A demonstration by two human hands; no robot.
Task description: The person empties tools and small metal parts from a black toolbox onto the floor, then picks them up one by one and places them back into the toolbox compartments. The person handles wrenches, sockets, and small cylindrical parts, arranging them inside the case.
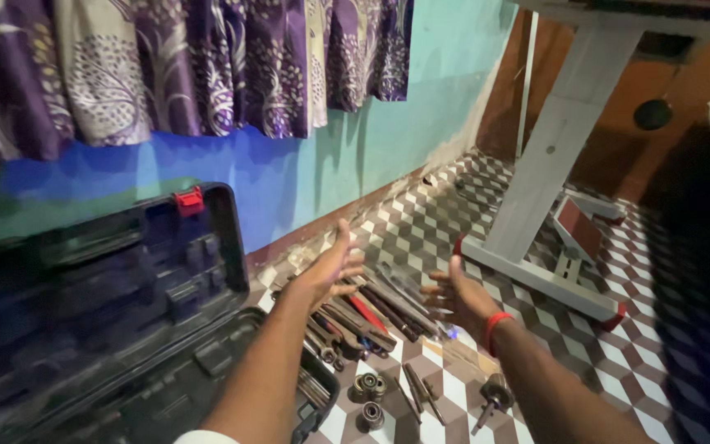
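**Two open hands above the tools on the floor**

Both hands are held out over a row of long hand tools [375, 308] lying on the patterned floor [618, 362]. The left hand [330, 271] is above the near end of the row, fingers spread wide, holding nothing. The right hand [458, 296], with a red wristband [495, 326], is just right of the row, palm open and empty. Left of the tools stands an open black tool case [125, 312]; small round bearings [369, 386] lie below them.

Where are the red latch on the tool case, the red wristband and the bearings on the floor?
red latch [190, 200], head view, middle of the clip on the case lid.
red wristband [495, 326], head view, band on the right wrist.
bearings [369, 386], head view, one ring of the cluster.
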